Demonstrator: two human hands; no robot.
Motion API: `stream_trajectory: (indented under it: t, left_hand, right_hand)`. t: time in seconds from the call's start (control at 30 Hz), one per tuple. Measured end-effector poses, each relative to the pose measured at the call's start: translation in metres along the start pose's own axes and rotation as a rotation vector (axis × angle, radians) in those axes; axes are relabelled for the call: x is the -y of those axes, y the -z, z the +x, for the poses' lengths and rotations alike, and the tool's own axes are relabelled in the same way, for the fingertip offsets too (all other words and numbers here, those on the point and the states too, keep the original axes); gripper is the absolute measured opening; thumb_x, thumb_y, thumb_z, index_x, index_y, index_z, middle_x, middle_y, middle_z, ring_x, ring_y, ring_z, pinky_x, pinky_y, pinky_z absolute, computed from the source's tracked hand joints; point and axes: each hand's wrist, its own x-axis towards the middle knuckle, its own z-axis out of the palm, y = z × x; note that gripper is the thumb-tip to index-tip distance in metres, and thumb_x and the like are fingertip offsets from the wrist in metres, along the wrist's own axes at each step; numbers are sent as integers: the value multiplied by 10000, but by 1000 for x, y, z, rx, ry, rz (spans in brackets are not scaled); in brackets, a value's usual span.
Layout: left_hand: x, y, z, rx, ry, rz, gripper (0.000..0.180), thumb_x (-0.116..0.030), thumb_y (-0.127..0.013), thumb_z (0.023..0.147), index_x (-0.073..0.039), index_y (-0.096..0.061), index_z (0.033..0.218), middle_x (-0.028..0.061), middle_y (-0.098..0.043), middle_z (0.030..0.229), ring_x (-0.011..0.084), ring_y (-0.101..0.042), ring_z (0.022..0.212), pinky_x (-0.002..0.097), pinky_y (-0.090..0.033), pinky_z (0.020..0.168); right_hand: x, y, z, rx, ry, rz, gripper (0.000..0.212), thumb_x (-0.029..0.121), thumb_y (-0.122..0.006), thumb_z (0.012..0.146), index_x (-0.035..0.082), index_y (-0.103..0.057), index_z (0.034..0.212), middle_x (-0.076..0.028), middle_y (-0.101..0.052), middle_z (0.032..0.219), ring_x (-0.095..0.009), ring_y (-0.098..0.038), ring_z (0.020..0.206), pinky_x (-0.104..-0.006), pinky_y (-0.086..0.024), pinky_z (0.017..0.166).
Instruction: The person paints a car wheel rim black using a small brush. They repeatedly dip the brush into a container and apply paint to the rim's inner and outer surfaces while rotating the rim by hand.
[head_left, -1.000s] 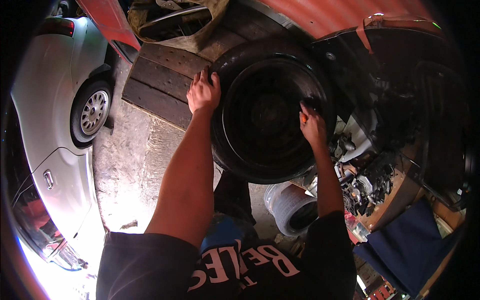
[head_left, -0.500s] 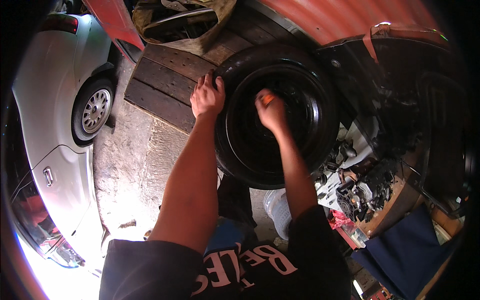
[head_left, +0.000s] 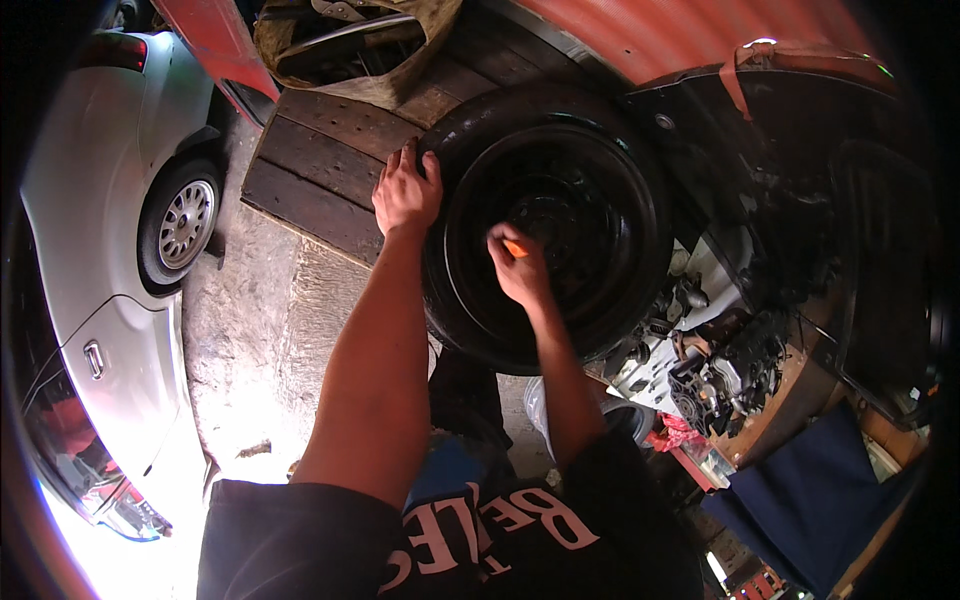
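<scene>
A black tyre [head_left: 455, 330] on a dark, shiny wheel rim [head_left: 610, 250] rests on brown wooden boards [head_left: 325, 165]. My left hand [head_left: 405, 195] lies against the tyre's left side, fingers apart and thumb on the rubber. Over the inside of the rim, my right hand [head_left: 520, 272] is closed around a small orange object [head_left: 515, 248]. Most of that object is hidden by my fingers, so its kind does not show. The hand's fingertips look slightly blurred.
A worn tan bag [head_left: 395, 85] with metal pieces stands behind the boards. To the left is a silver car [head_left: 130, 260]. Dark machine parts [head_left: 735, 365] crowd a surface on the right, near a navy cloth [head_left: 810, 500]. A red corrugated panel [head_left: 640, 35] rises behind.
My right hand has moved toward me and slightly left inside the rim, with the orange object still in it. My left hand stays on the tyre. The whole view has shifted slightly.
</scene>
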Motion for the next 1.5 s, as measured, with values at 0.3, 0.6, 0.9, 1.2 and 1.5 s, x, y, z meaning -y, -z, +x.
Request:
stream_trajectory:
  t: [0.3,0.6,0.9,1.2,1.5]
  left_hand:
    - [-5,0,-1,14,-11,-17,507,-436,-458,1020,-141,-586,1413,171,-645,1326,396,-623,1206,492,-504,1016]
    - [-3,1,2,23,-10,2,518,-433,-446,1027,-133,-576,1428,171,-631,1362,403,-606,1237,499,-496,1026]
    - [-11,-7,-3,39,-50,32,511,-424,-419,1039,-131,-570,1430,163,-624,1380,401,-606,1237,499,-504,1016]
    - [-8,-4,-2,30,-36,45,517,-443,-401,1047,-147,-549,1444,169,-620,1377,409,-610,1231,521,-507,997]
    - [-9,-7,0,24,-10,72,527,-469,-380,1051,-162,-556,1442,163,-625,1383,411,-614,1227,526,-506,999]
  right_hand:
    - [-46,142,-6,-268,-222,-709,205,243,-630,974,53,-705,988,-229,-715,909,-444,-690,893,-512,-548,720]
    - [30,-2,32,115,144,-635,149,195,-626,960,87,-702,1029,-184,-727,1010,-416,-691,956,-456,-571,821]
    - [-36,116,33,-461,-112,256,166,145,-600,1028,14,-647,1117,-121,-720,1018,-217,-732,951,-335,-618,777]
    - [-2,69,-30,-96,359,-286,348,151,-708,950,120,-676,1295,-172,-720,1203,-345,-717,1057,-396,-573,912]
    - [-34,108,51,-445,233,-565,211,151,-639,964,96,-702,1158,-174,-726,1050,-376,-693,988,-464,-562,846]
